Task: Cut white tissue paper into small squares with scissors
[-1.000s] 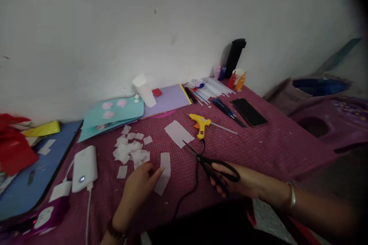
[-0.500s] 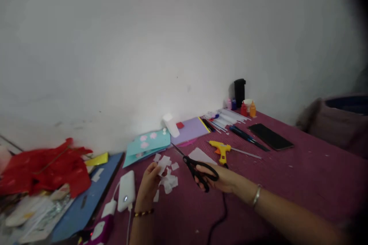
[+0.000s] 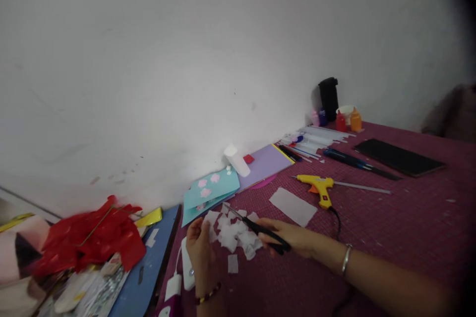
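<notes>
My right hand is closed around the handles of black scissors, whose blades point left toward my left hand. My left hand is raised over the table with its fingers together; it seems to pinch a small white paper piece, though blur makes this uncertain. Between and below the hands lies a pile of small white paper squares on the maroon cloth. A larger white paper rectangle lies just beyond my right hand.
A yellow glue gun with black cord, glue sticks, pens, a phone, small paint bottles and a black cylinder are at the right. Teal card, purple sheets, a power bank and red paper are at the left.
The view has swung left and up. My left hand left the paper strip on the cloth and rose; my right hand moved the scissors leftward over the paper squares.
</notes>
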{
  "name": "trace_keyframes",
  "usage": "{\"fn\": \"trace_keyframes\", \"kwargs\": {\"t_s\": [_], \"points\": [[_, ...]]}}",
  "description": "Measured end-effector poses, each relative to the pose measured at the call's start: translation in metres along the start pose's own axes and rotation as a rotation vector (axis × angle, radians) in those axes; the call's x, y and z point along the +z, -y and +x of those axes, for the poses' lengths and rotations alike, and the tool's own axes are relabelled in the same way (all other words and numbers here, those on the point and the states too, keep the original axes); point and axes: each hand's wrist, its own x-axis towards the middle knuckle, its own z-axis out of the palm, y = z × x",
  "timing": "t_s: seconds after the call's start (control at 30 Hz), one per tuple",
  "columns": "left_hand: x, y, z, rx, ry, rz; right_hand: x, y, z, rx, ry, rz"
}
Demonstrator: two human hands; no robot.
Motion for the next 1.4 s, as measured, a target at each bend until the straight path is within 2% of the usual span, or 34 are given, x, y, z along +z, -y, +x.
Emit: {"fn": "trace_keyframes", "kwargs": {"t_s": [0.17,0.4,0.5,0.77,1.17,1.4], "points": [[0.001,-0.002,-0.003,-0.066,-0.027,-0.070,0.009,-0.005,-0.003,0.042,0.039,-0.045],[0.032,0.002,-0.027,-0.149,0.114,-0.140,0.016,-0.017,0.001,0.056,0.025,0.006],[0.039,0.005,-0.031,-0.164,0.139,-0.139,0.014,-0.021,0.004,0.048,0.011,0.054],[0.034,0.008,-0.026,-0.169,0.126,-0.121,0.014,-0.019,0.004,0.060,-0.014,0.076],[0.038,0.009,-0.029,-0.165,0.123,-0.113,0.023,-0.016,0.003,0.081,-0.098,0.126],[0.034,0.009,-0.025,-0.246,0.137,-0.069,0.024,-0.017,0.003,0.078,-0.119,0.093]]}}
